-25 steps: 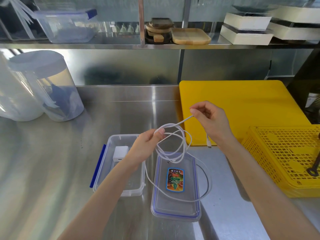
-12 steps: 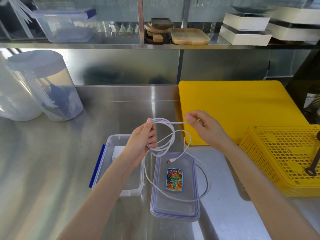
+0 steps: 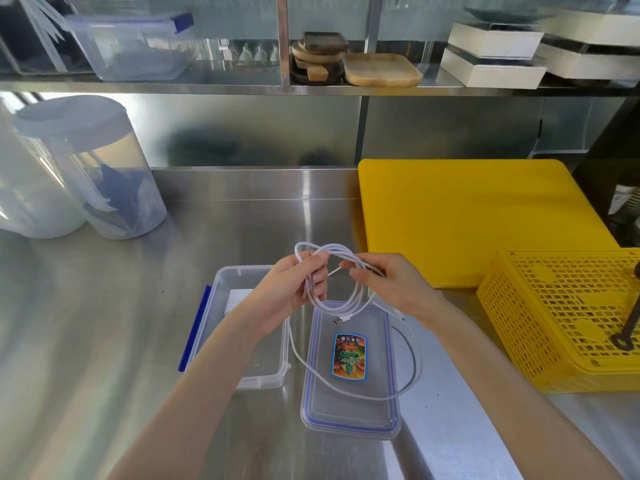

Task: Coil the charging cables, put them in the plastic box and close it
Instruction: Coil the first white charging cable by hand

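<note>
Keep left hand (image 3: 294, 289) gripping coiled white cable (image 3: 341, 299), feed slack loop through pinching right hand (image 3: 388, 282), matching loop size above lid (image 3: 349, 410).

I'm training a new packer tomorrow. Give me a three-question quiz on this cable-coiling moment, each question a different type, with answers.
1. True or false: the lid is already snapped onto the plastic box.
2. Multiple choice: the white cable's loose loop lies over A) the yellow basket, B) the lid, C) the yellow board.
3. Fill in: the gathered coils are gripped in the ___ hand.

Key:
1. False; the lid lies flat beside the open box.
2. B.
3. Left; the left hand grips the coils while the right hand pinches a strand.
</note>
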### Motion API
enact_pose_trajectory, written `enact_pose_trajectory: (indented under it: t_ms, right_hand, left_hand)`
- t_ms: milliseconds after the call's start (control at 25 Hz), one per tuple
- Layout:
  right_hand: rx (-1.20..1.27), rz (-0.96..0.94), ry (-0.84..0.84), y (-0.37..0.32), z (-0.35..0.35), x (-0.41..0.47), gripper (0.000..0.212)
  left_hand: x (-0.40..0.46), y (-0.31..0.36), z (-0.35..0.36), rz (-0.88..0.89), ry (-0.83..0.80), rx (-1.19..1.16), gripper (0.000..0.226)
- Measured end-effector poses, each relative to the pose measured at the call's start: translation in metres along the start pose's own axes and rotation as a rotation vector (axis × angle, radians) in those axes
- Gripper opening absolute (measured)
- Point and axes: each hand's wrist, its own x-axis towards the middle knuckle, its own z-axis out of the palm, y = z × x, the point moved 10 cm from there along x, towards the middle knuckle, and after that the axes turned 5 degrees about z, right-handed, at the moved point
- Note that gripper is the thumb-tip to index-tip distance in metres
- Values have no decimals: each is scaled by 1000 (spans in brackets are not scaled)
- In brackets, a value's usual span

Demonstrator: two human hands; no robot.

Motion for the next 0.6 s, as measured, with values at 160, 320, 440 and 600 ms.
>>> enact_pose_trajectory:
  t_ms: [160, 320, 440, 600]
  right_hand:
    - [-53, -64, -30, -9, -6, -7, 21]
    - [-4, -95, 130, -11, -44, -5, 10]
    - [20, -129, 264, -14, -63, -5, 14]
    - [-1, -174, 350, -16, -69, -9, 18]
  left_hand:
    - [-1, 0, -8, -9, 45, -79, 32]
    - [-3, 3, -25, -19, 101, -22, 34]
    - [-5, 5, -21, -21, 61, -17, 34]
    - [-5, 10, -26, 7, 111, -35, 33]
